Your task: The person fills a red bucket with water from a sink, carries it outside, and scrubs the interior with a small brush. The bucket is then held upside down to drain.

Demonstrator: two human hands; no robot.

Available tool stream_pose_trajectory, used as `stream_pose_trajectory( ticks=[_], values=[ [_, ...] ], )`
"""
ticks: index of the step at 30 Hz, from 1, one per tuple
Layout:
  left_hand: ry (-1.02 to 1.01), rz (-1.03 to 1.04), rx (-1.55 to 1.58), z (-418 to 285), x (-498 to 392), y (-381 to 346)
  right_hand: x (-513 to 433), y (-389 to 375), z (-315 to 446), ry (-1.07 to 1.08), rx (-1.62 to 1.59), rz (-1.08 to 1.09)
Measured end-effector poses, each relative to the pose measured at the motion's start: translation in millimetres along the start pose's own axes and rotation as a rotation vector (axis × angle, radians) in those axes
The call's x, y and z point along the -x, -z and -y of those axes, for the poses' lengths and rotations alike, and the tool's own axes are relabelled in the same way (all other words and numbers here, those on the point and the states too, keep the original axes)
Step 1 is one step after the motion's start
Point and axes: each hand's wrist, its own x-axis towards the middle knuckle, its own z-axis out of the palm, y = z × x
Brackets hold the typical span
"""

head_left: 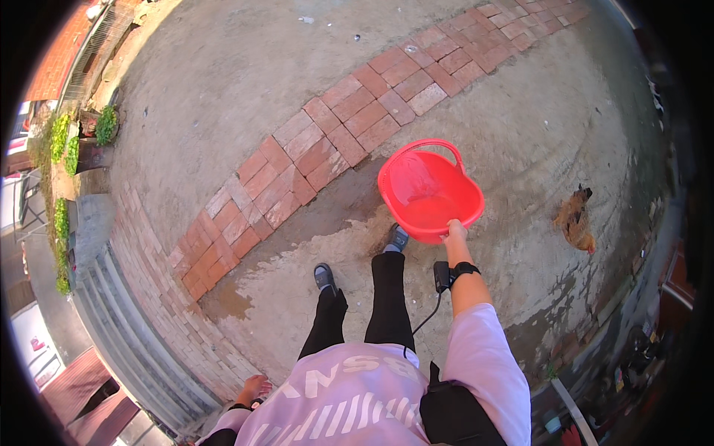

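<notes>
My right hand (455, 229) grips the near rim of a red plastic basket-shaped basin (429, 187), which is tilted so that its inside faces me. The basin's arched handle stands at the far side, away from my fingers. Its inner wall has a wet-looking shine; whether it holds water I cannot tell. Beneath and beside it, the ground is dark and wet. Low at my left side hangs my left hand (257, 384), with nothing in it and its fingers partly spread. It is well apart from the basin.
A red brick path (334, 120) crosses the earthen yard diagonally. On the right, a brown chicken (577, 223) stands on the ground. Grey steps (134, 340) lie at the lower left, with green potted plants (106, 125) above them. A cable runs from a device at my right wrist.
</notes>
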Motion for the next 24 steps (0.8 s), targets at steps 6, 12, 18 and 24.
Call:
stream_pose_trajectory(
  ticks=[6, 12, 18, 24],
  values=[
    [0.306, -0.085, 0.354, -19, 25, -65, -62, -63, 114, 0.015, 0.087, -0.015],
    [0.462, -0.158, 0.548, -56, 38, -95, -98, -58, 218, 0.103, 0.028, -0.081],
    [0.140, -0.133, 0.127, -130, 47, -82, -108, 12, 274, 0.218, -0.173, -0.083],
    [0.209, -0.239, 0.311, -201, 20, -58, -110, 99, 287, 0.217, -0.526, 0.045]
  ],
)
